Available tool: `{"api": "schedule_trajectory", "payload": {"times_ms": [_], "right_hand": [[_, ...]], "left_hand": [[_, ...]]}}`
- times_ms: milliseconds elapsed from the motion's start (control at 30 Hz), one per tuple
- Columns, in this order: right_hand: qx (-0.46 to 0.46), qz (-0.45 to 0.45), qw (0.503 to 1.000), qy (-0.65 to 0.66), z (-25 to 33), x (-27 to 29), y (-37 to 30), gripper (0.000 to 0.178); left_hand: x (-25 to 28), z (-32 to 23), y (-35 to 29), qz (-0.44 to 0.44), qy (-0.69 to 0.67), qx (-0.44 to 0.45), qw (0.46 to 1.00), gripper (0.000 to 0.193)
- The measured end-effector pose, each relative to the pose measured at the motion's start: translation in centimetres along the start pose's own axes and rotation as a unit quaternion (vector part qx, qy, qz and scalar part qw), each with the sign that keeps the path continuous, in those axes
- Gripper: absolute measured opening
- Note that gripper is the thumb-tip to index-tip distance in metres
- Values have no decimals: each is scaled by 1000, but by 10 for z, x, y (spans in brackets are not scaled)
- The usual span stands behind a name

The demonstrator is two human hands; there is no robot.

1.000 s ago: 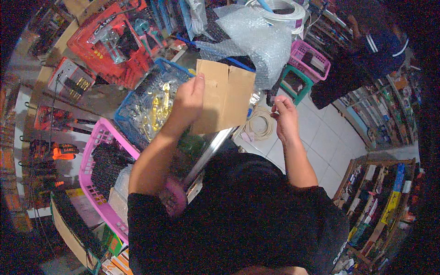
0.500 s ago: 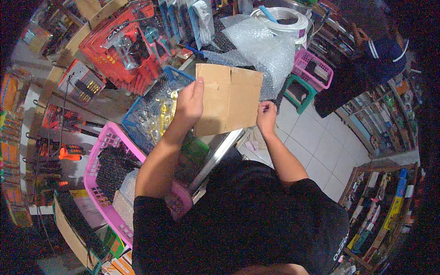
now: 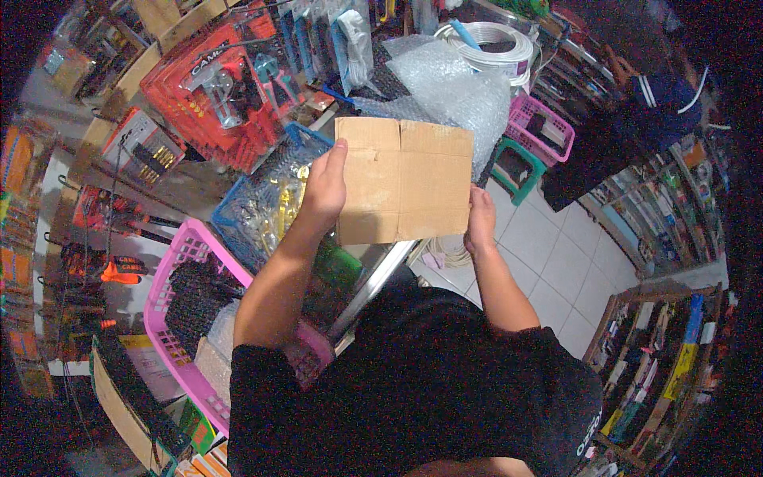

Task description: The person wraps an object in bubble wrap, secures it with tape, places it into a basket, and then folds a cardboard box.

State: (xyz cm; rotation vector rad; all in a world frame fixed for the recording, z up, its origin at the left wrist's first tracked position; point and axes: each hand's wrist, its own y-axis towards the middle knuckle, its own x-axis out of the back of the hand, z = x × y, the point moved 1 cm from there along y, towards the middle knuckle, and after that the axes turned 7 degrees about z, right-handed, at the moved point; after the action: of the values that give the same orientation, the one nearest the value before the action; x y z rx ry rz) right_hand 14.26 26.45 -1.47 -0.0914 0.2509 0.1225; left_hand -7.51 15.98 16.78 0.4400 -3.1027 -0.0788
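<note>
Squaring up a creased cardboard sheet (image 3: 405, 187) between two hands seems the step in hand; the next move calls for even hold on both edges. The left hand (image 3: 324, 187) clasps its left edge, thumb in front; the right hand (image 3: 480, 221) pinches the right edge, hidden fingertips unclear. Bubble wrap (image 3: 473, 103) lies beyond.

Green stool (image 3: 530, 183); white cable coil (image 3: 486, 61).
</note>
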Motion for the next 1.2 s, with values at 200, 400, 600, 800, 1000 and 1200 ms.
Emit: {"api": "schedule_trajectory", "payload": {"times_ms": [200,400,600,800,1000,1200], "right_hand": [[8,65,994,-85,85,-15,-40,24],[295,126,889,-326,141,-44,-83,15],[398,259,790,-389,143,-81,-99,16],[405,268,763,-426,134,-100,-97,21],[408,268,754,-440,130,-103,-95,22],[455,244,728,-452,128,-102,-96,18]], "left_hand": [[7,5,3,-20,-23,17,999,44],[3,6,1,-59,-24,14,998,46],[-4,3,-3,-54,-6,30,998,47],[-5,3,-5,-58,34,51,996,49],[-4,8,-4,-62,28,68,995,53],[-8,10,-4,-90,10,60,994,48]]}}
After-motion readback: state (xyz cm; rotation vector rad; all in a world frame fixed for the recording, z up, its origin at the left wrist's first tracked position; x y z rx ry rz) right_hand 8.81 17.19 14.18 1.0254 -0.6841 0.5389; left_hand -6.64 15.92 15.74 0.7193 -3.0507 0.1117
